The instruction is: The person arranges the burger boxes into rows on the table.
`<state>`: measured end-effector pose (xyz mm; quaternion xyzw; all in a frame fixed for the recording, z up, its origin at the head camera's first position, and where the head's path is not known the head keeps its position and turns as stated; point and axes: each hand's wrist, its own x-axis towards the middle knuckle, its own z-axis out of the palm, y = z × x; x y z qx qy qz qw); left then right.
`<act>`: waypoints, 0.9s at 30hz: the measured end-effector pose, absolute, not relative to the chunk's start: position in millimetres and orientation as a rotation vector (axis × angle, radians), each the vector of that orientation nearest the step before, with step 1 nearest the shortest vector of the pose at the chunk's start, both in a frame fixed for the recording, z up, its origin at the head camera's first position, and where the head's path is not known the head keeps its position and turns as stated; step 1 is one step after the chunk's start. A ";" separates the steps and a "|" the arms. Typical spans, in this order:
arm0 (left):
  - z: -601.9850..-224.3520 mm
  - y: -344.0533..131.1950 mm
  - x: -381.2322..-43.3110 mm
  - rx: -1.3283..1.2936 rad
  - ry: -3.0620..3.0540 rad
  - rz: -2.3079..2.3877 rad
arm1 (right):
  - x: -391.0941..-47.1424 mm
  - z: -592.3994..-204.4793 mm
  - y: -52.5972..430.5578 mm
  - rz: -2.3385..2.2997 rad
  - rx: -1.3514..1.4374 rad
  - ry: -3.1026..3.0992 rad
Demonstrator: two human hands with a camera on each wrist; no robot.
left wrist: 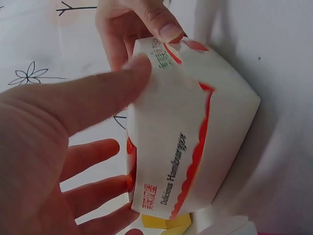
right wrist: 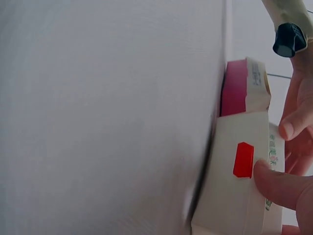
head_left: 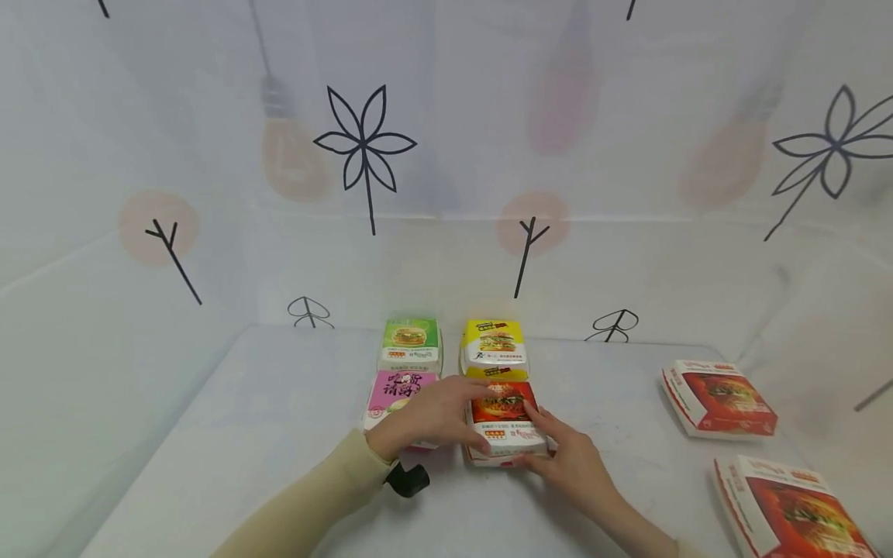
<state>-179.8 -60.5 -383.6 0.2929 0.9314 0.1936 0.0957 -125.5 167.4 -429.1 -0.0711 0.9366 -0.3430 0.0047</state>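
Observation:
A red-and-white hamburger box (head_left: 505, 422) sits on the table between both hands. My left hand (head_left: 441, 409) reaches over its left side, thumb at the near left corner and fingers along the top. In the left wrist view, the thumb presses the box's white side (left wrist: 166, 112), which reads "Delicious Hamburger". My right hand (head_left: 575, 461) grips the near right corner, its thumb on the front face beside a red tab (right wrist: 243, 160). A purple box (head_left: 384, 394) lies left of the red one, partly hidden by my left hand.
Behind stand a green box (head_left: 410, 342) and a yellow box (head_left: 494, 345), side by side. Two more red hamburger boxes, one farther back (head_left: 725, 399) and one nearer (head_left: 798, 508), lie at the right. A patterned curtain (head_left: 446, 271) backs the table.

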 end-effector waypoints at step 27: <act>-379.8 -62.7 -187.5 0.821 2.707 0.639 | -130.3 -432.6 165.0 -1.201 -0.256 2.946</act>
